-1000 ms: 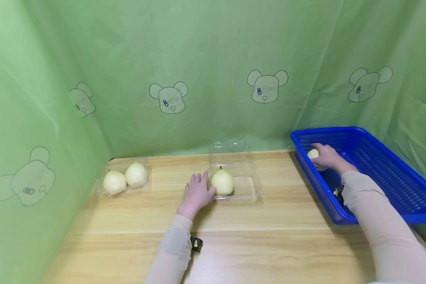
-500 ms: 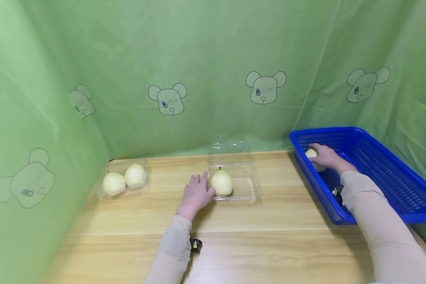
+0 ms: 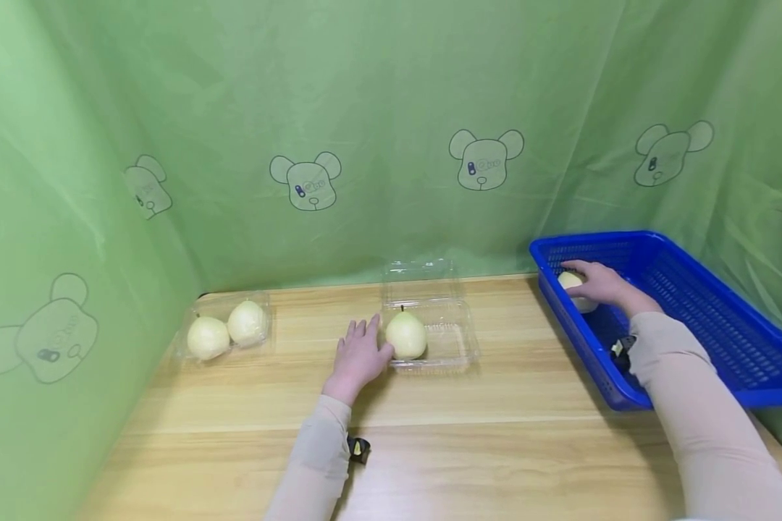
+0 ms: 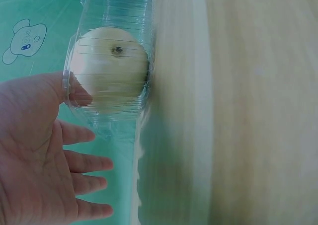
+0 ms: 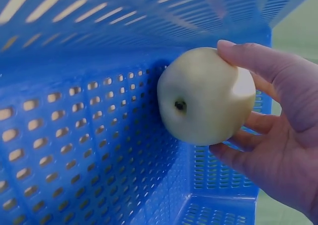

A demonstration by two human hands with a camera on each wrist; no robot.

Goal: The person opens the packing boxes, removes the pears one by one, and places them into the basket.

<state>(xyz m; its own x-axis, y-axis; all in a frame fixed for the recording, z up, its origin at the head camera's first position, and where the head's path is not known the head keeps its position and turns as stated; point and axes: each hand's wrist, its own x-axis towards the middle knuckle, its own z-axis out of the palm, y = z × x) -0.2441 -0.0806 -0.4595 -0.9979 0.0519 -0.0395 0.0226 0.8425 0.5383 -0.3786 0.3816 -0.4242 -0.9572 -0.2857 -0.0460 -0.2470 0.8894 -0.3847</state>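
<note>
My right hand is inside the blue basket, holding a pale yellow pear close to the perforated bottom. Its thumb lies on one side of the fruit and the fingers curl along the other. My left hand is spread at the left side of an open clear plastic box. The thumb reaches over the box's edge, beside another pear sitting stem up in the left half. In the left wrist view, the other fingers extend straight outside the box.
Further left, two pears lie in a second clear plastic box. The open box's lid leans back toward the green curtain, which encloses the wooden table. The basket stands at the right end.
The right hand's fingers have shifted slightly left, further over the pear in the basket. My left hand has stayed at the box. The head view has drifted a little.
</note>
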